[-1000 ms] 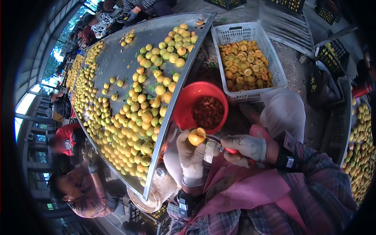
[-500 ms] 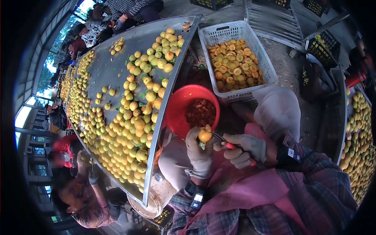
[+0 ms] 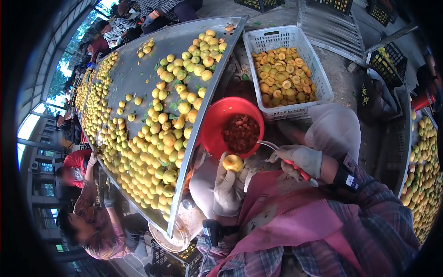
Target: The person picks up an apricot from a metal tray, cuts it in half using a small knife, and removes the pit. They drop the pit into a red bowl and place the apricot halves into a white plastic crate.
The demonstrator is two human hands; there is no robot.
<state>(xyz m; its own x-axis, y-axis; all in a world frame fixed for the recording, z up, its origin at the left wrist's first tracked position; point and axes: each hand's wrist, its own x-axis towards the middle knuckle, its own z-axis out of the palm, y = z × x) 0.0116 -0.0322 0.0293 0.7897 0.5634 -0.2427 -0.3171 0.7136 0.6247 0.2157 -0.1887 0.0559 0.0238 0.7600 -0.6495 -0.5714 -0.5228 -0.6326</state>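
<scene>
My left hand (image 3: 227, 187), in a pale glove, holds a yellow peach (image 3: 232, 163) up on its fingertips, just below the red bucket. My right hand (image 3: 300, 159), gloved too, is closed around the red handle of a pitting tool (image 3: 302, 171). Its thin curved metal end points toward the bucket's lower right rim, apart from the peach. Inside the red bucket (image 3: 210, 134) lies a heap of reddish-brown pits (image 3: 241, 134).
A sloping metal table (image 3: 131, 69) full of whole peaches (image 3: 157, 143) stands at left. A white crate (image 3: 325, 85) of halved peaches (image 3: 284, 76) sits beyond the bucket. Co-workers (image 3: 99, 226) are along the table's far side. More fruit (image 3: 422, 161) lies at right.
The tool has come away from the fruit as my right hand moved up and right. My left hand now shows the peach's rounded face. The view has shifted slightly.
</scene>
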